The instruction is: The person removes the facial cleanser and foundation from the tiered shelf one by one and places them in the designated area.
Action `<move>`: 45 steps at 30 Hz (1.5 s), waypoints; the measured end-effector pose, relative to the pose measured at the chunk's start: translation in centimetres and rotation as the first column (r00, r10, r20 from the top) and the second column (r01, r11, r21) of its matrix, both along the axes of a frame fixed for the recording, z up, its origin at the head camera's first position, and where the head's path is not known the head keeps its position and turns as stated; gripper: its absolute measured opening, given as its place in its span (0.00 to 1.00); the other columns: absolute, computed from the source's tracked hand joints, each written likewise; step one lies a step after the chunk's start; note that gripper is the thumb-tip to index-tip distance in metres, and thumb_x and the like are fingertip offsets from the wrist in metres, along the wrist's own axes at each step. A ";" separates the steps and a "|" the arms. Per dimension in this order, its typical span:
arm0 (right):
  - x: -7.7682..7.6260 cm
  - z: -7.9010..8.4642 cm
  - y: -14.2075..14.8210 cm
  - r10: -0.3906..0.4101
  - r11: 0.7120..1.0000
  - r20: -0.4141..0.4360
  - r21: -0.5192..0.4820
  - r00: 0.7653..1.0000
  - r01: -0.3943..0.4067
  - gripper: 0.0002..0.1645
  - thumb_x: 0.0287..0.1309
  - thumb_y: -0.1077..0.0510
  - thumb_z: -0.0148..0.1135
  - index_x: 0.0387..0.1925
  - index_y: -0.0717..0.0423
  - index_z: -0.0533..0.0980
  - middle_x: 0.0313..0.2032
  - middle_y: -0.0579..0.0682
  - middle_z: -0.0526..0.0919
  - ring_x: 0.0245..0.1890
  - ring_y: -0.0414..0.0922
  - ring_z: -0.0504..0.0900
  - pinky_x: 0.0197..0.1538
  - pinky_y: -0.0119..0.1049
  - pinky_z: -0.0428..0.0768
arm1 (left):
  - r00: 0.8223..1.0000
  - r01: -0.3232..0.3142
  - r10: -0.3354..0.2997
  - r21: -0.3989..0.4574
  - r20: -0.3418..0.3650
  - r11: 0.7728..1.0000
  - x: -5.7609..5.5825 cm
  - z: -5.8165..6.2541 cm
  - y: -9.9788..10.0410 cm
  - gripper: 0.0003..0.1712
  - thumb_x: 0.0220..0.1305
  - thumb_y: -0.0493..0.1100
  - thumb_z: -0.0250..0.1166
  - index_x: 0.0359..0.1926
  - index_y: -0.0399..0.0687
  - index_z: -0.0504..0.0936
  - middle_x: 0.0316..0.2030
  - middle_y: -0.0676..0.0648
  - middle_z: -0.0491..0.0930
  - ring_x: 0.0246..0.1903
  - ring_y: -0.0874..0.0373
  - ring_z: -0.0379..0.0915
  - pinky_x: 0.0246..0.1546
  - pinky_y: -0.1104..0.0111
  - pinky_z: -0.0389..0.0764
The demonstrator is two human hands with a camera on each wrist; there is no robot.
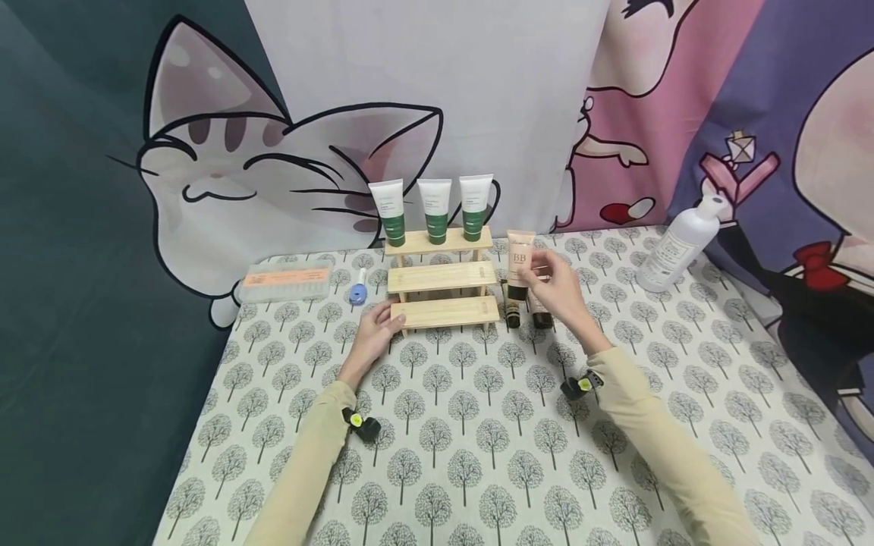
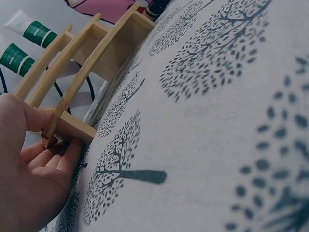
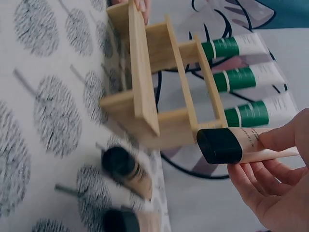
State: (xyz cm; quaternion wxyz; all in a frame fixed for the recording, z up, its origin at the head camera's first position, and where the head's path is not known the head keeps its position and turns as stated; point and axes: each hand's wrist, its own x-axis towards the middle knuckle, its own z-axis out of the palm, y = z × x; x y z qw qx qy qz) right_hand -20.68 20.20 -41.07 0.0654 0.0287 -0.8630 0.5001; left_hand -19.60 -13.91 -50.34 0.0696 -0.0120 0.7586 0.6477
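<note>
Where the dark green cloth (image 1: 75, 318) hangs, well to the left of the left hand (image 1: 372, 334), the room's backdrop (image 1: 437, 61) begins, a printed cloth running on past the right hand (image 1: 558, 284): smiling cat to the left, cartoon figures on pink and purple to the right. The table (image 1: 437, 425), spread before both hands, wears a white cover patterned with grey trees. Farther off to the left of the left hand lie a clear case (image 1: 285, 290) with an orange label and, nearer that hand, a blue-and-white item (image 1: 358, 293), type undetermined. The left hand pinches the left end of the lowest step of a three-step wooden stand (image 1: 442, 277), thumb above, fingers below. On the top step, beyond and right of that hand, three green-and-white tubes (image 1: 435, 212) stand in a row. The right hand grasps a beige BB tube (image 1: 520, 259), dark cap downward, clear of the table and just beside the stand's right end. Below this hand are two dark-capped containers (image 1: 513, 315). Well apart, to the right of the right hand, a white bottle (image 1: 678, 246) stands near the backdrop.
</note>
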 end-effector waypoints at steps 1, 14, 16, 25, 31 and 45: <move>0.1 -0.1 0.4 -0.004 1.000 0.006 0.003 1.000 0.004 0.25 0.68 0.57 0.62 0.61 0.64 0.72 0.54 0.66 0.82 0.53 0.59 0.82 0.58 0.51 0.83 | 1.000 -0.002 0.002 0.000 0.000 1.000 0.0 0.0 0.0 0.33 0.71 0.38 0.62 0.74 0.37 0.64 0.70 0.31 0.69 0.68 0.39 0.70 0.71 0.55 0.72; 0.6 -1.6 4.5 -0.059 0.998 0.065 0.025 0.996 0.057 0.26 0.69 0.58 0.61 0.62 0.67 0.69 0.55 0.67 0.81 0.53 0.57 0.81 0.52 0.32 0.82 | 1.000 0.002 -0.002 0.028 0.011 1.000 0.1 -0.1 -0.2 0.34 0.71 0.36 0.61 0.74 0.35 0.63 0.69 0.30 0.69 0.68 0.37 0.70 0.71 0.54 0.72; 0.5 -2.0 5.2 -0.059 0.998 0.078 0.013 0.995 0.058 0.25 0.69 0.59 0.60 0.62 0.68 0.69 0.55 0.68 0.81 0.53 0.56 0.80 0.49 0.24 0.80 | 1.000 -0.001 0.000 0.029 0.017 1.000 0.1 -0.1 -0.2 0.34 0.70 0.36 0.62 0.74 0.36 0.63 0.70 0.31 0.69 0.68 0.38 0.70 0.71 0.55 0.72; 0.3 -3.6 7.6 -0.099 0.995 0.171 0.022 0.980 0.096 0.27 0.70 0.57 0.60 0.64 0.66 0.69 0.58 0.68 0.80 0.55 0.57 0.80 0.56 0.34 0.81 | 1.000 -0.003 0.003 0.037 0.008 0.999 0.2 0.1 -0.2 0.34 0.70 0.36 0.62 0.73 0.36 0.63 0.70 0.31 0.69 0.68 0.38 0.70 0.71 0.56 0.73; 0.3 -4.5 8.6 -0.110 0.994 0.217 0.031 0.970 0.106 0.28 0.70 0.56 0.60 0.64 0.66 0.69 0.57 0.69 0.80 0.48 0.50 0.81 0.40 0.22 0.83 | 1.000 0.000 0.000 0.032 0.000 0.999 0.1 0.0 -0.2 0.33 0.71 0.36 0.62 0.73 0.35 0.64 0.69 0.31 0.69 0.68 0.38 0.70 0.71 0.55 0.72; 0.0 -6.2 10.1 -0.128 0.978 0.258 0.195 0.958 0.078 0.31 0.68 0.51 0.63 0.61 0.71 0.73 0.53 0.73 0.81 0.40 0.56 0.88 0.45 0.40 0.89 | 0.998 0.041 -0.041 0.002 0.043 0.999 0.0 1.0 -0.1 0.35 0.70 0.35 0.62 0.73 0.31 0.61 0.70 0.29 0.67 0.68 0.36 0.68 0.72 0.53 0.71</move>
